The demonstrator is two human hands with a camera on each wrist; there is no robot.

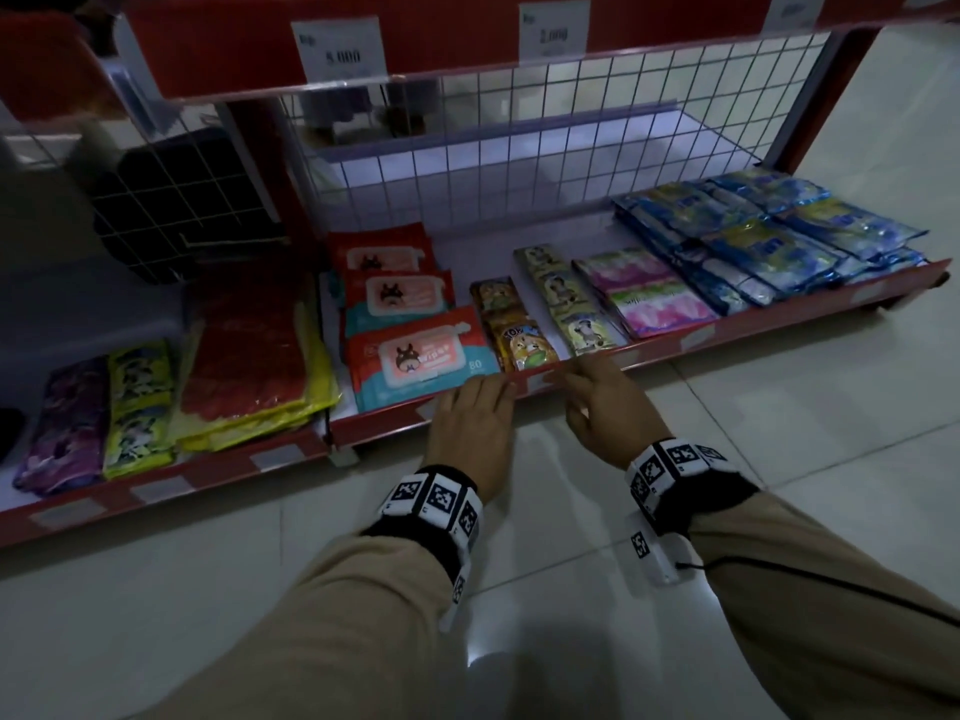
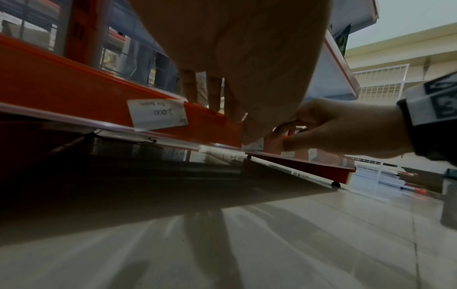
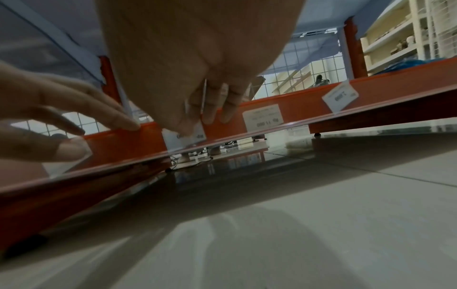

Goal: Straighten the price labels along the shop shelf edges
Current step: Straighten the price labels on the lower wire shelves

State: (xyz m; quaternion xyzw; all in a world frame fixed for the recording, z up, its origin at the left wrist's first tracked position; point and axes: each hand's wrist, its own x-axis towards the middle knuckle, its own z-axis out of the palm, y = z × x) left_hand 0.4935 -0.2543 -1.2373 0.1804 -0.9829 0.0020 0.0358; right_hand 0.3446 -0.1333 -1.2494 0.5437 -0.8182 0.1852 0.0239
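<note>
The red front edge (image 1: 779, 317) of the bottom shelf carries small white price labels behind a clear strip. My right hand (image 1: 574, 376) pinches one label (image 3: 184, 136), with the thumb on its front and the fingers (image 3: 212, 109) curled over the edge behind it. My left hand (image 1: 498, 392) is just to its left. Its fingers (image 3: 106, 115) lie straight on top of the edge and its thumb presses the clear strip (image 3: 66, 156). A 2.000 label (image 2: 157, 114) sits crooked further left. To the right are an 11.000 label (image 3: 262, 117) and a tilted label (image 3: 340, 96).
Wet-wipe packs (image 1: 415, 350), snack sachets (image 1: 519, 340), pink packs (image 1: 649, 298) and blue packs (image 1: 769, 236) lie on the shelf behind the edge. The upper shelf (image 1: 234, 59) overhangs with its own labels (image 1: 340, 49). A wire grid (image 1: 519, 148) backs the shelf. Tiled floor (image 1: 779, 433) lies below.
</note>
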